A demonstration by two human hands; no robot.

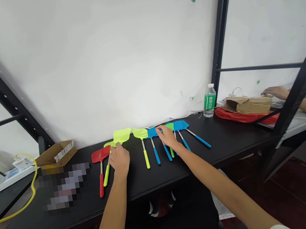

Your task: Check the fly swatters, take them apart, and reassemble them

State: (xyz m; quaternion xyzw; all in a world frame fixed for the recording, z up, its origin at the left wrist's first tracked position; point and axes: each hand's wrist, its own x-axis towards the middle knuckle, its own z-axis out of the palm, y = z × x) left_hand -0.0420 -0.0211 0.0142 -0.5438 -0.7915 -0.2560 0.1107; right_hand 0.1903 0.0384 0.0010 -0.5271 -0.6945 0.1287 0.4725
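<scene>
A row of fly swatters lies on the black table, heads toward the wall. My left hand (120,159) is closed at the neck of a bright yellow fly swatter (122,135); its handle is hidden beneath my hand and arm. Left of that, a second yellow-green swatter (106,176) lies beside a red fly swatter (101,184). Between my hands rests another yellow fly swatter (146,158). My right hand (167,136), fingers pinched, is over the blue swatters, close to a blue fly swatter head (151,132). Partly covered there is a green swatter (170,127). Further right lies a blue fly swatter (203,141).
A water bottle (209,101) stands at the back right, near a cardboard box (248,104) on red plastic. At left are an open carton (57,154), a power strip (11,176) and a yellow cable (33,187). Another person's hand (277,92) shows beyond the right frame post.
</scene>
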